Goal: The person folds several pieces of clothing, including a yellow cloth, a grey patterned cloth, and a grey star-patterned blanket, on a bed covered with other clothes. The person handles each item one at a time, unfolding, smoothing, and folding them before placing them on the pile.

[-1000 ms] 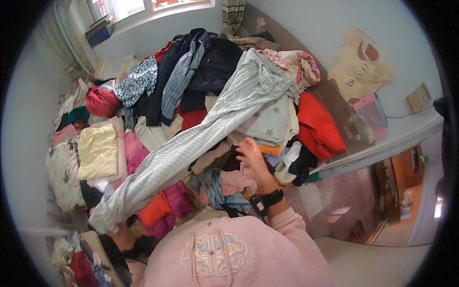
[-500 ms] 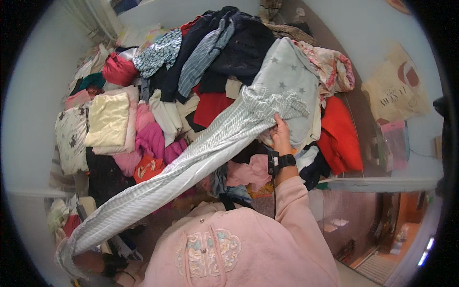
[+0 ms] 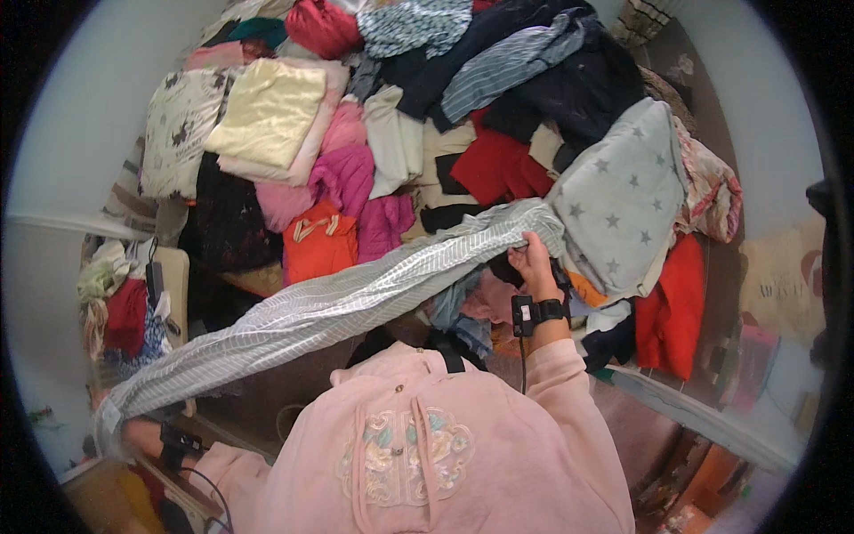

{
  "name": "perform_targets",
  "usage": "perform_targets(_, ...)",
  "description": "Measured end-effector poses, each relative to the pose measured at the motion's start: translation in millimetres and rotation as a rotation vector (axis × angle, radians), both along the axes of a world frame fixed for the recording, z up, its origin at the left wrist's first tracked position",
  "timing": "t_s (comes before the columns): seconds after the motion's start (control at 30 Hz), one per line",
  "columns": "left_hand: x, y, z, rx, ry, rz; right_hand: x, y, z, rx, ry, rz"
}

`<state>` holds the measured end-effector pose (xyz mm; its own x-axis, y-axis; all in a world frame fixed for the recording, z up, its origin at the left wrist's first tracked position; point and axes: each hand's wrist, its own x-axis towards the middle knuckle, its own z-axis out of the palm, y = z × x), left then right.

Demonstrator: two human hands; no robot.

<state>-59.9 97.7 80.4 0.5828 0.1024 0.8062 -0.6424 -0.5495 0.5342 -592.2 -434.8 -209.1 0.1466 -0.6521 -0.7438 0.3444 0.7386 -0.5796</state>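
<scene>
A long grey cloth with white stripes (image 3: 329,298) is stretched on a slant in front of me, gathered into loose lengthwise folds. My right hand (image 3: 532,262) pinches its upper right end, just beside a folded pale grey star-patterned blanket (image 3: 627,196). Far out at the lower left, my left hand (image 3: 133,436) grips the other end; its fingers are mostly hidden behind the fabric. Below the cloth's middle there is a gap before my pink top. Dark bands with wires circle both wrists.
A big heap of clothes lies ahead: a folded cream cloth (image 3: 271,111), a magenta jacket (image 3: 347,182), an orange-red bag-like piece (image 3: 320,240), dark garments (image 3: 569,98) and a red piece (image 3: 672,311). A pale rail (image 3: 703,414) runs at the right. More clothes (image 3: 124,311) hang at the left.
The striped cloth has come off the star-patterned blanket, which now shows fully. My right hand has moved away from the blanket's middle. The view has shifted, and my left forearm shows more.
</scene>
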Motion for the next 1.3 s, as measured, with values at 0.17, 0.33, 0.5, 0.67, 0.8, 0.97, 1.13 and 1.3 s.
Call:
perform_targets(0.17,25.4,6.5,3.7,0.018,-0.011,0.0,17.5,33.3,-8.7,-0.145,0.291,0.275)
perform_targets(0.33,46.6,9.3,5.8,0.043,-0.013,0.003,20.2,52.7,-20.7,-0.175,0.322,0.114)
perform_targets(0.5,70.9,-1.5,0.2,0.052,-0.007,-0.018,-1.8,86.5,-63.1,-0.253,0.863,0.039)
perform_targets(0.67,92.5,-14.9,-3.7,0.07,0.007,-0.053,-15.2,146.0,-106.8,-0.263,0.493,-0.157)
perform_targets(0.8,107.5,-26.7,-6.7,0.081,0.01,-0.085,-18.6,174.3,-127.5,-0.047,0.666,0.028)
perform_targets(0.97,123.1,-41.3,-9.3,0.09,0.009,-0.128,-20.5,198.4,-156.5,-0.198,0.882,0.081)
perform_targets(1.13,135.3,-54.5,-10.1,0.1,-0.001,-0.158,-10.2,220.2,-170.4,-0.409,1.189,0.053)
perform_targets(1.3,141.0,-62.5,-12.7,0.105,-0.007,-0.179,-3.2,218.3,-126.1,-0.349,1.207,-0.091)
